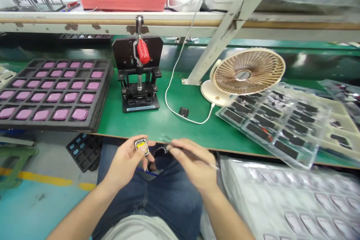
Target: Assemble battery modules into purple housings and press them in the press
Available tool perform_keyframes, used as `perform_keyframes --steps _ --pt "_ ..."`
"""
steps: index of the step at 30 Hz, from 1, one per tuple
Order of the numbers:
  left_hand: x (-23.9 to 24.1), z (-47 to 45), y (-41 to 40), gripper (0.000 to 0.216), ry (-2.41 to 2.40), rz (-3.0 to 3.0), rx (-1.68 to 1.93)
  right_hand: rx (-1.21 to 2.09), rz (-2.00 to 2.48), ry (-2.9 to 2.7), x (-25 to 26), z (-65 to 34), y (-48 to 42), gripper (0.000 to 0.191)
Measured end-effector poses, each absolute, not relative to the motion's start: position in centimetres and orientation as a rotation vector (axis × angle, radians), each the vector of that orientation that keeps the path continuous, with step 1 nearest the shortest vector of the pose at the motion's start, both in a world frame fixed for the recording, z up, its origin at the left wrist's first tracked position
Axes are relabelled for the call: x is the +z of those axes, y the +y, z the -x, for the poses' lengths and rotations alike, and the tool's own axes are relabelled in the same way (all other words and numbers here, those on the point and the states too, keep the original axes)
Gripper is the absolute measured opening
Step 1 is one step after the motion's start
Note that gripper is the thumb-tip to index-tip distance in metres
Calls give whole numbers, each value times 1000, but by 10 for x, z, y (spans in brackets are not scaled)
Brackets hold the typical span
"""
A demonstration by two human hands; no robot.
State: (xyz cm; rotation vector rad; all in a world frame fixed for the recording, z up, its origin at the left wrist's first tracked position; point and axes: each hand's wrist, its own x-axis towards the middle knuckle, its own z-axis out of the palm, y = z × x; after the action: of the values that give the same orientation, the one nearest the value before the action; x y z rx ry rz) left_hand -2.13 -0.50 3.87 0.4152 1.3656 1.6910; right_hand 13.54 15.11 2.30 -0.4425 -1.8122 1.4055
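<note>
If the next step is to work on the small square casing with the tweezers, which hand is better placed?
Probably the right hand: it holds the tweezers, tips toward the casing, which the left hand holds.

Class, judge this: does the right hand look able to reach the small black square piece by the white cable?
Probably yes: just green tabletop and the white cable lie between the right hand and the black piece, though that hand holds tweezers.

Workshop, lever press (139, 82) (red-handled), parts tray (99, 112)
</note>
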Motion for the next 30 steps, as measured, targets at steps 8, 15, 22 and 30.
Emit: perform_keyframes --steps 8,15,22,30 --pt "38 14 -12 41 1425 -513 1510 1287 -54 -1924 12 -115 123 50" --pt "36 16 -14 45 1427 -520 1507 1319 -78 -1929 9 -117 124 55" --pt "36 19 -13 47 1435 -523 1483 1257 -130 -1999 2 -118 126 54" --pt "38 23 -9 37 1028 -320 1571 1190 6 -1855 -13 -116 113 44"
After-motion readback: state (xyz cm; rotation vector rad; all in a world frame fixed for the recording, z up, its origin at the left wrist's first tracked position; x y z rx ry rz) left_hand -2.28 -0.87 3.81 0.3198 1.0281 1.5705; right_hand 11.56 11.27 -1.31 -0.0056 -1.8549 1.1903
